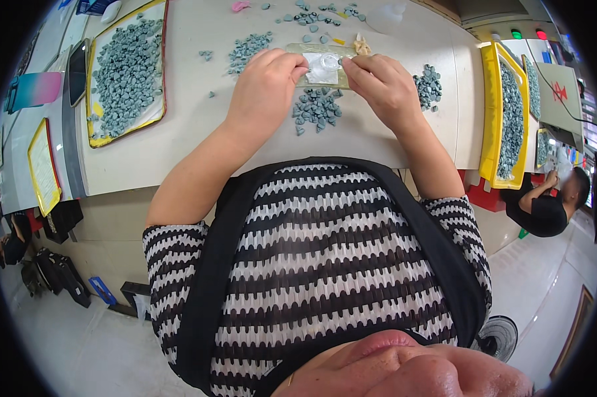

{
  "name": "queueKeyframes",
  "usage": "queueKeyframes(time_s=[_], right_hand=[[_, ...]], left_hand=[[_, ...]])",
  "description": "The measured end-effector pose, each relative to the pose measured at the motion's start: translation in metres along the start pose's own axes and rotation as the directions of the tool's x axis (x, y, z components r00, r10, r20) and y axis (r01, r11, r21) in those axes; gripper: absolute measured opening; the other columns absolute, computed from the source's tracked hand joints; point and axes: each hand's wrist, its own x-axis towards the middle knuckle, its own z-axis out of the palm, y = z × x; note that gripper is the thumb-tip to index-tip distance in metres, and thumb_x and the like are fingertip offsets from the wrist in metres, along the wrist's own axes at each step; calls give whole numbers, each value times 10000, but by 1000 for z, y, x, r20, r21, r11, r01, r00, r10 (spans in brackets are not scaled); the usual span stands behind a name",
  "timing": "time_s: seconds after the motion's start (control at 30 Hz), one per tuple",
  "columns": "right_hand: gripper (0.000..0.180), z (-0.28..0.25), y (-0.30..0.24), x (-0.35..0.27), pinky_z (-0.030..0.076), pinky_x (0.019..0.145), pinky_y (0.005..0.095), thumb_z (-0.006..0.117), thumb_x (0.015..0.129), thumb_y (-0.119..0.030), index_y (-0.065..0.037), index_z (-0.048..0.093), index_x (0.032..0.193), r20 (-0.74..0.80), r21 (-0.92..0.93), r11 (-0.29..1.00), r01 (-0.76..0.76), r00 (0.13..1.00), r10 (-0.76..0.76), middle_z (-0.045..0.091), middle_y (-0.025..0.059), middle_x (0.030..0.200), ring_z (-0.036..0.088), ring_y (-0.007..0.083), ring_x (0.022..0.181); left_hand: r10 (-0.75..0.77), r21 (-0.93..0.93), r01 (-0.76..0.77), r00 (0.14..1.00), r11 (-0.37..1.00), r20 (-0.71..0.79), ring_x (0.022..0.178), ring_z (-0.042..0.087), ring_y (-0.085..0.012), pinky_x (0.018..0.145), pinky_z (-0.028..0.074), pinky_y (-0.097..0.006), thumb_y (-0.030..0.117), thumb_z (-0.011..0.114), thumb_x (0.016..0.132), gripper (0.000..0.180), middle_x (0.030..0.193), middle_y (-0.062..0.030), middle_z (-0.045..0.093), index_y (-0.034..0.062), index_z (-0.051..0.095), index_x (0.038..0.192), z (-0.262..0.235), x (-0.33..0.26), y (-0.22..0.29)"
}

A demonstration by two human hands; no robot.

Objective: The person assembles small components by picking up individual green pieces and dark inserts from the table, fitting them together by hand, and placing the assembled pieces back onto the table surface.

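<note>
Our hands stand apart at either end of the mat [301, 48] on the bench [192, 132]: the left hand [267, 83] at nine o'clock has its fingertips drawn close, though we cannot tell whether they grip anything, and the right hand [385, 81] at three seems to pinch a small stone [342, 61]. Between them lies a white sheet [319, 77] with a clear round piece [329, 61] on it. From the mat, a near pile [317, 110] of grey-green stones sits at six o'clock, a right pile [428, 87] at three and a left pile [247, 53] at ten. We judge the step in hand to be fine fingertip handling, stone by stone; the next move calls for a light, steady pinch without brushing the near pile.
</note>
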Motion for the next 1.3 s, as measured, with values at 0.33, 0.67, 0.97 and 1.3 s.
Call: queueKeyframes(time_s=[0.33,0.67,0.97,1.3], right_hand=[[283,-2,-1,1,520,621,321,662,696,-14,-37,674,977,89,-45,998,44,995,-40,625,55,886,618,212,746],[131,-3,-25,7,503,615,211,681,847,-79,21,677,933,310,719,290,-632,665,680,691,59,805,631,81,717],[162,-6,-29,11,534,678,216,674,866,-98,44,658,943,475,752,58,-657,601,642,692,89,856,659,104,810],[83,9,-39,7,522,625,207,705,778,15,38,664,846,91,715,488,-500,760,644,671,57,790,633,85,714]], left_hand=[[-72,-137,77,997,988,41,714,572,-200,631,446,-323,105,649,846,111,826,-80,626,11,640,906,1,-2,6],[-129,-330,95,988,939,-83,666,493,-103,560,393,-238,111,688,841,108,808,-17,623,34,679,916,5,-1,19],[-188,-384,139,978,913,-93,673,560,-186,617,466,-296,96,698,804,92,804,-59,666,30,673,863,2,2,26],[-24,-262,-25,983,965,-184,673,555,-144,586,448,-256,53,704,811,90,817,-54,662,16,680,890,8,-1,21]])
